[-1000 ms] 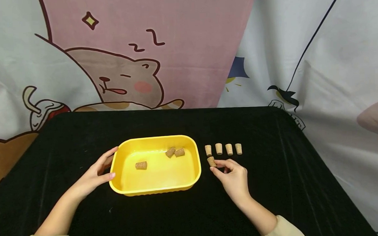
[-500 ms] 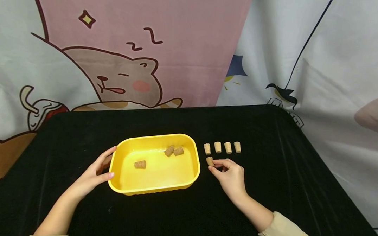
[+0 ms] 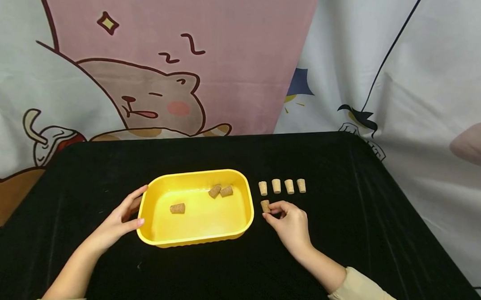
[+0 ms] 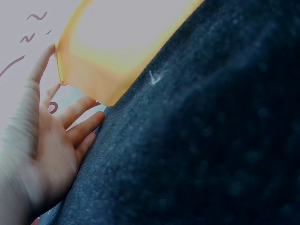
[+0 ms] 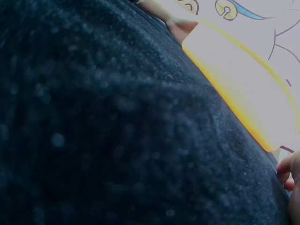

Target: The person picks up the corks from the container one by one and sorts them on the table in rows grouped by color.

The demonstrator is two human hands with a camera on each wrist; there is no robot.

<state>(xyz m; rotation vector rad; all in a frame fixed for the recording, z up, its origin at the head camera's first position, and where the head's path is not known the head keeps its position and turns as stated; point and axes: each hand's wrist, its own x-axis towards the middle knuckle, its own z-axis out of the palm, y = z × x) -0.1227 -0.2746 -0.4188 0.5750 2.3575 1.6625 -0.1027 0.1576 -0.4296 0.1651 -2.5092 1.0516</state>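
Observation:
A shallow yellow plastic tub (image 3: 196, 239) stands on the black cloth, with three brown cork stoppers lying in it; one cork stopper (image 3: 177, 208) is left of the middle. At the tub's left end my left hand (image 3: 116, 222) rests its spread, nearly straight fingers and thumb against the side. To the right of the tub my right hand (image 3: 291, 228) pinches a cork stopper (image 3: 265, 206) between thumb and fingertips, close over the cloth. This cork is upright, just in front of the leftmost cork (image 3: 263, 188) of a row. In the right wrist view only part of the right hand (image 5: 289, 176) shows.
Several cork stoppers, among them a far-right cork (image 3: 301, 186), stand in a row right of the tub. The table's black cloth (image 3: 214, 281) reaches back to a printed curtain (image 3: 237, 69) with a sleeping bear.
The cork in my right hand has come more upright and a little closer to the cloth. The left hand stays at the tub. The whole head view has shifted slightly.

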